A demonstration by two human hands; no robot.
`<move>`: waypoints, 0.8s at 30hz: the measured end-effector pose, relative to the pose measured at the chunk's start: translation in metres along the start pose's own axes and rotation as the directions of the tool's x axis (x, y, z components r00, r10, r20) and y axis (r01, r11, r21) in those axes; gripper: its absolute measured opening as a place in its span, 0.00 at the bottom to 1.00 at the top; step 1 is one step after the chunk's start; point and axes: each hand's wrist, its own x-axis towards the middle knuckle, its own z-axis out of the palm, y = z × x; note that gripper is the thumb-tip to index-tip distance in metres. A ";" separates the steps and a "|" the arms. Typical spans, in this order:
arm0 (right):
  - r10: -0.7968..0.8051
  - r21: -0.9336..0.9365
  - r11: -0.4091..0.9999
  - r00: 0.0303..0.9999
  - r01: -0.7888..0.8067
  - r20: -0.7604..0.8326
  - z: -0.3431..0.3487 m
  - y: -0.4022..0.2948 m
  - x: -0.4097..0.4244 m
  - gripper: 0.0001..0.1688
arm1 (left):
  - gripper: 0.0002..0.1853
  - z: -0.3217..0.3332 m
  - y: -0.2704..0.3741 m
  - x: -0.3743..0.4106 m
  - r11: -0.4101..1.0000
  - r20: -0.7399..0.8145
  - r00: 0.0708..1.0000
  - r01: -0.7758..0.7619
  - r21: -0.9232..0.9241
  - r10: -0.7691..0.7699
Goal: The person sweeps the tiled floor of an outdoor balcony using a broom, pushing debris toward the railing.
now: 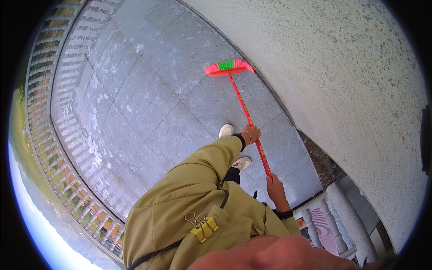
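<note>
A push broom with a red handle [242, 101] stretches away from me over the grey floor tiles [152, 101]. My left hand [251, 134] is wrapped around the middle of that handle, a thin band on its wrist. Close to my body, my right hand [276, 190] grips the handle's near end. The broom head [229, 67] carries pink bristles with a green block in the middle. Its bristles rest on the floor, and their right end lies at the foot of the speckled wall [310, 54].
A stone balustrade [44, 101] curves along the left, greenery beyond it. More balusters [312, 229] stand at lower right, with striped pink cloth [322, 226] behind them. My white shoes [226, 130] are on the tiles near the broom handle. A yellow binder clip [204, 228] hangs on my jacket.
</note>
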 end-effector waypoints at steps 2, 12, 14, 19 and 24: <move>-0.199 -0.029 0.980 0.980 0.199 -0.010 -0.005 -0.049 0.077 0.17 | 0.13 -0.026 -0.073 -0.005 0.957 -0.136 0.956 0.273 0.096 -0.260; -0.077 0.122 0.991 0.968 0.049 0.240 -0.034 -0.090 0.046 0.15 | 0.11 -0.066 -0.078 -0.065 0.964 -0.083 0.990 0.130 0.232 -0.114; -0.134 -0.039 0.989 0.982 0.140 0.131 -0.047 -0.055 -0.023 0.15 | 0.10 -0.054 -0.010 -0.067 0.995 -0.044 0.998 -0.038 0.089 0.042; 0.067 -0.128 0.991 0.973 -0.039 0.221 -0.079 -0.020 -0.085 0.17 | 0.17 -0.036 0.031 -0.088 0.821 -0.004 0.961 -0.239 -0.519 0.277; -0.211 -0.420 0.864 0.958 0.276 0.194 -0.055 -0.062 0.059 0.19 | 0.15 -0.009 -0.102 -0.214 0.690 0.027 0.809 0.518 -0.505 -0.587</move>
